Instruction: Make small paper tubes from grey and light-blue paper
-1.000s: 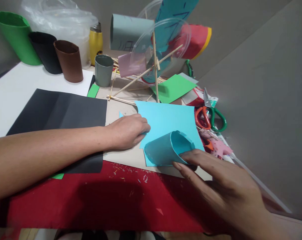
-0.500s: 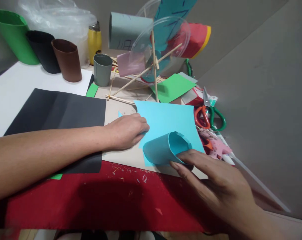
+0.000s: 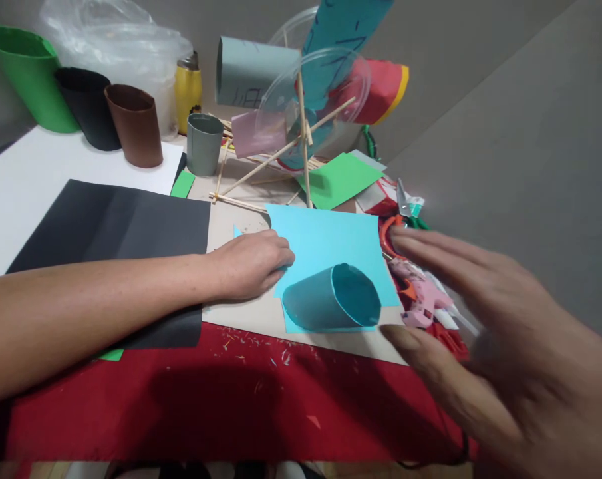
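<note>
A light-blue paper tube (image 3: pixel 308 299) lies on its side on a light-blue paper sheet (image 3: pixel 325 233), its open end towards the right. My left hand (image 3: pixel 253 263) rests at the sheet's left edge with its fingers curled closed; whatever is under the fingertips is hidden. My right hand (image 3: pixel 485 332) is off the tube and to its right, slightly blurred, thumb and fingers spread with nothing between them. Its fingertips partly cover the scissors (image 3: pixel 401 199) with orange handles. Below them lies a pink glue gun (image 3: pixel 428 296).
A windmill-like frame of sticks (image 3: pixel 303 133) carrying paper tubes stands at the back. Green (image 3: pixel 26 80), black (image 3: pixel 88 110), brown (image 3: pixel 136 130) and grey (image 3: pixel 204 146) tubes stand at the left. Black paper (image 3: pixel 131 226) lies under my left forearm. A wall (image 3: pixel 530 146) rises at the right.
My right hand has let go of the blue tube and moved right and slightly up, with its fingers opening. The tube stays on the sheet. My left hand has barely moved.
</note>
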Available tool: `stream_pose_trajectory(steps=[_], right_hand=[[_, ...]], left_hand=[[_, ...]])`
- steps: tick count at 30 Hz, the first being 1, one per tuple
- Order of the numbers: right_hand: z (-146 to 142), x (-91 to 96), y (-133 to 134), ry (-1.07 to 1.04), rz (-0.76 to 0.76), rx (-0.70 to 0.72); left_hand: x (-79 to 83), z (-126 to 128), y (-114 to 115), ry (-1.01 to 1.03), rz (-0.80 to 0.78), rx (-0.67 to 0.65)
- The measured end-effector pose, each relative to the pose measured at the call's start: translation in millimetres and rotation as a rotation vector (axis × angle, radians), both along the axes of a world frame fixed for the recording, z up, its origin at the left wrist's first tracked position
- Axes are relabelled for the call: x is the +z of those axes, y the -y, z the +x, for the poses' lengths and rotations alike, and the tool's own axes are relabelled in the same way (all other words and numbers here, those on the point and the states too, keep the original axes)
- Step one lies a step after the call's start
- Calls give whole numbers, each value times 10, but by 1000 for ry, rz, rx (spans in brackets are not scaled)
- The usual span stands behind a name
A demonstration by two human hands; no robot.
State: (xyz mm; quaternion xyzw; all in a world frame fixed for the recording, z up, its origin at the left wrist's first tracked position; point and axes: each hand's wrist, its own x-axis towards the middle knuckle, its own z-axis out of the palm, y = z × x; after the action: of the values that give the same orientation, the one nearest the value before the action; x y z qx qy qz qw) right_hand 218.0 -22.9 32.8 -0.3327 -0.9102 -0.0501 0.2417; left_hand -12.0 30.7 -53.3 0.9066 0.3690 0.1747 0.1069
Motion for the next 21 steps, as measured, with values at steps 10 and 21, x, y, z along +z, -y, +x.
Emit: stream_pose_trajectory(steps=[10, 21], right_hand=[[-280, -227, -238, 304, -204, 111], [-270, -174, -214, 295, -231, 80]], left_hand=[[-12, 25, 7, 10, -35, 20], [-12, -3, 6, 9, 0, 12]])
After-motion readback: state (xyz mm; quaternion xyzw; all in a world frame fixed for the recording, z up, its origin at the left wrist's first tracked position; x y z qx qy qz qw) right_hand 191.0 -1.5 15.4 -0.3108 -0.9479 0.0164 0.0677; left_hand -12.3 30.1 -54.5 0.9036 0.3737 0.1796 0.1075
